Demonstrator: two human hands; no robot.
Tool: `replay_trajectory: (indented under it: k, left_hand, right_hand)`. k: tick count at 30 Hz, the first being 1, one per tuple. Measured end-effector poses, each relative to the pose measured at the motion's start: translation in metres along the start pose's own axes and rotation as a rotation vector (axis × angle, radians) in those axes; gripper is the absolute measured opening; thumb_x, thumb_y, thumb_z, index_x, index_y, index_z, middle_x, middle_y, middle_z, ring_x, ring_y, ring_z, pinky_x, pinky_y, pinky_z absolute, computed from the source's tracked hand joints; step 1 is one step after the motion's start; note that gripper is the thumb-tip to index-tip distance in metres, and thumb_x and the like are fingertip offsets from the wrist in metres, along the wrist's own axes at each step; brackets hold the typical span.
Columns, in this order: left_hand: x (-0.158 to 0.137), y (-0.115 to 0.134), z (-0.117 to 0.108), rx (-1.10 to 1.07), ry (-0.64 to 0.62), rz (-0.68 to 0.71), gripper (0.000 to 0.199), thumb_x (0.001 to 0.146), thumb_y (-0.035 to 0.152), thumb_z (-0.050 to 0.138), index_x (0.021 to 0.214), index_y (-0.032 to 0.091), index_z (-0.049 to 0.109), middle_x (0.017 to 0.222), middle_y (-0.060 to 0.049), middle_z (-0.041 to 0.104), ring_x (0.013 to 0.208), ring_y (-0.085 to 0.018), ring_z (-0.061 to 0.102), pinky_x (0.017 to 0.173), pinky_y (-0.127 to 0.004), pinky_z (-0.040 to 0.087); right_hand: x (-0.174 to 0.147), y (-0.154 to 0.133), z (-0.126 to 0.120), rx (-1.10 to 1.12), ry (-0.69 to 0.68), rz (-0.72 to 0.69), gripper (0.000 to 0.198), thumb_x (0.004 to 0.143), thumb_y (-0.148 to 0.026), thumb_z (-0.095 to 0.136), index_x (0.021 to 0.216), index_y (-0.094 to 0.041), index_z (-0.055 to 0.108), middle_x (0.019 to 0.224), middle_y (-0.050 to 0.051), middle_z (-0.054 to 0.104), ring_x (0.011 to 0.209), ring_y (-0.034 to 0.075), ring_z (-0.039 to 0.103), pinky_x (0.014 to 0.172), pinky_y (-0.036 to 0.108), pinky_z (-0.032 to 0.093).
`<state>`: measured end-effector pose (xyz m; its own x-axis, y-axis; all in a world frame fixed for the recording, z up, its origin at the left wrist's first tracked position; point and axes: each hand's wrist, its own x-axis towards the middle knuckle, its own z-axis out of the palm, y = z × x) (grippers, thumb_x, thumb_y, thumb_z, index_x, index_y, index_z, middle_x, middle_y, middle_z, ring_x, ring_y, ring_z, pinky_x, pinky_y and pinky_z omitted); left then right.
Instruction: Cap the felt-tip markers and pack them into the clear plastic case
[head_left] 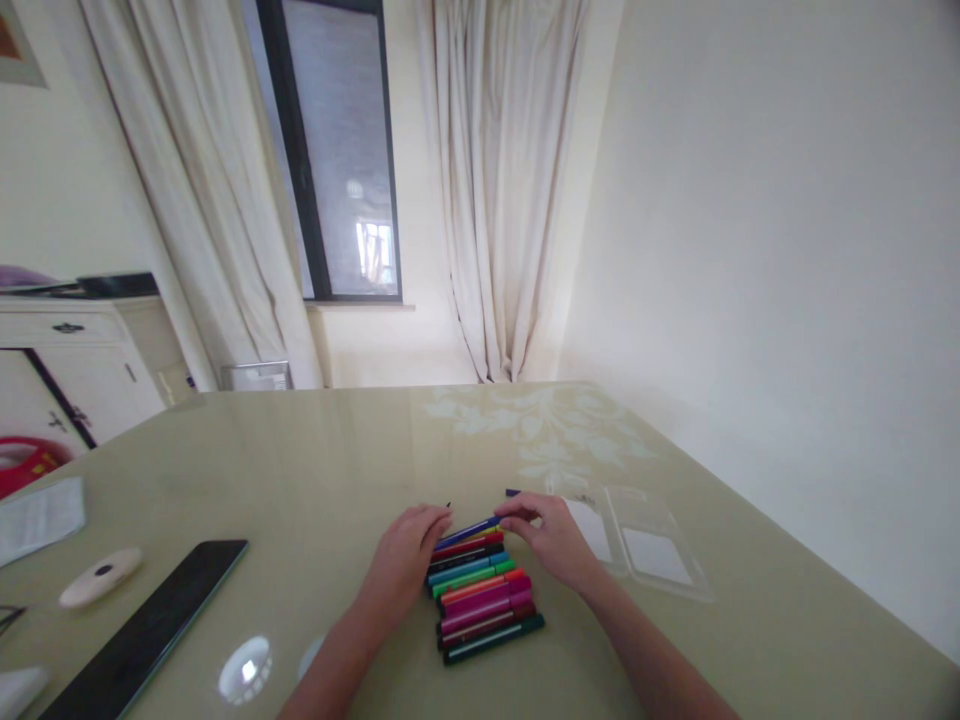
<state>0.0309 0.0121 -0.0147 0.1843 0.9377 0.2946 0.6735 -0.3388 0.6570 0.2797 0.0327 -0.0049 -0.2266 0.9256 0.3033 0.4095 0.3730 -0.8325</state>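
Several felt-tip markers lie side by side on the table, among them a dark green marker (493, 640), a magenta marker (484, 608) and a red marker (469, 547). At the far end of the row is a blue marker (469, 532), slanting between both hands. My right hand (551, 535) pinches its right end with thumb and index finger. A dark blue tip (513, 492) shows just behind those fingers. Beside the marker's left end, my left hand (409, 550) is closed, with a small black tip (448, 505) poking out above its fingers; the rest is hidden.
An opened clear plastic case (664, 555) lies right of my right hand. On the left are a black tablet-like slab (150, 625), a white oval device (101, 578) and papers (41, 520). The glass-topped table (337, 450) meets a wall on the right.
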Motion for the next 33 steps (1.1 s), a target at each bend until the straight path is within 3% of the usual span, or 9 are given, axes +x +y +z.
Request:
replay_trajectory:
  k: [6,9,13,16,20,23,26,29,33]
  left_hand:
    - [-0.001,-0.024,-0.007,0.172,-0.021,-0.121,0.024,0.095,0.033,0.051,0.094,0.020,0.071,0.094,-0.007,0.071,0.091,-0.024,0.066,0.085,-0.036,0.048]
    - [-0.001,-0.028,-0.010,0.196,-0.044,-0.136,0.023,0.095,0.028,0.049,0.096,0.019,0.071,0.096,-0.008,0.071,0.092,-0.024,0.066,0.086,-0.035,0.047]
    - [-0.001,-0.027,-0.013,0.271,-0.005,-0.159,0.025,0.097,0.026,0.047,0.099,0.018,0.071,0.102,-0.010,0.071,0.098,-0.026,0.065,0.089,-0.037,0.046]
    - [-0.003,-0.026,-0.014,0.340,-0.025,-0.189,0.020,0.095,0.025,0.051,0.095,0.018,0.069,0.099,-0.010,0.070,0.096,-0.026,0.065,0.087,-0.036,0.046]
    - [-0.002,-0.023,-0.013,0.323,0.002,-0.186,0.020,0.096,0.023,0.046,0.093,0.019,0.066,0.101,-0.010,0.070,0.098,-0.026,0.065,0.089,-0.037,0.046]
    - [0.000,-0.016,-0.008,0.141,0.023,-0.116,0.023,0.100,0.029,0.041,0.100,0.021,0.062,0.102,-0.008,0.072,0.097,-0.025,0.066,0.088,-0.037,0.048]
    - [0.001,-0.004,-0.003,-0.024,-0.017,-0.044,0.022,0.099,0.034,0.043,0.103,0.024,0.061,0.103,-0.007,0.074,0.097,-0.025,0.068,0.087,-0.037,0.049]
    - [-0.001,0.006,0.000,-0.063,-0.020,-0.029,0.021,0.097,0.034,0.045,0.101,0.025,0.064,0.102,-0.006,0.075,0.098,-0.025,0.068,0.089,-0.037,0.050]
    - [-0.003,0.012,0.000,-0.067,0.002,-0.002,0.022,0.096,0.035,0.047,0.098,0.025,0.066,0.100,-0.004,0.075,0.095,-0.024,0.067,0.089,-0.038,0.050]
  right_hand:
    - [-0.002,0.003,-0.007,-0.117,-0.082,-0.024,0.012,0.083,-0.025,0.068,0.086,-0.024,0.080,0.088,0.003,0.079,0.086,0.023,0.071,0.079,0.035,0.053]
    - [-0.001,0.013,-0.007,-0.202,-0.034,-0.091,0.016,0.088,-0.025,0.063,0.090,-0.023,0.079,0.095,0.005,0.078,0.094,0.024,0.070,0.088,0.037,0.052]
    - [0.004,0.029,-0.004,-0.495,0.102,-0.125,0.028,0.094,-0.017,0.053,0.108,-0.023,0.076,0.112,0.010,0.076,0.107,0.027,0.066,0.097,0.042,0.047]
    - [0.007,0.034,0.000,-0.735,0.105,-0.109,0.033,0.093,-0.012,0.054,0.117,-0.024,0.073,0.127,0.010,0.072,0.116,0.029,0.061,0.098,0.043,0.043]
    - [0.007,0.031,0.004,-0.882,0.049,-0.082,0.017,0.091,-0.013,0.061,0.101,-0.022,0.073,0.112,0.009,0.076,0.109,0.029,0.062,0.092,0.040,0.042]
    - [0.007,0.026,0.003,-0.848,0.073,-0.045,0.013,0.092,-0.013,0.060,0.091,-0.022,0.070,0.095,0.008,0.077,0.097,0.027,0.064,0.088,0.038,0.041]
    - [0.004,0.017,0.001,-0.613,0.112,-0.088,0.014,0.096,-0.019,0.056,0.094,-0.023,0.070,0.094,0.006,0.076,0.093,0.025,0.065,0.087,0.037,0.043]
    - [0.000,0.005,0.001,-0.354,0.126,-0.190,0.017,0.099,-0.028,0.054,0.100,-0.024,0.070,0.099,0.005,0.075,0.096,0.024,0.065,0.088,0.037,0.047]
    - [-0.005,-0.008,0.006,-0.258,0.141,-0.226,0.016,0.098,-0.030,0.057,0.098,-0.025,0.072,0.099,0.005,0.075,0.097,0.025,0.066,0.091,0.039,0.048]
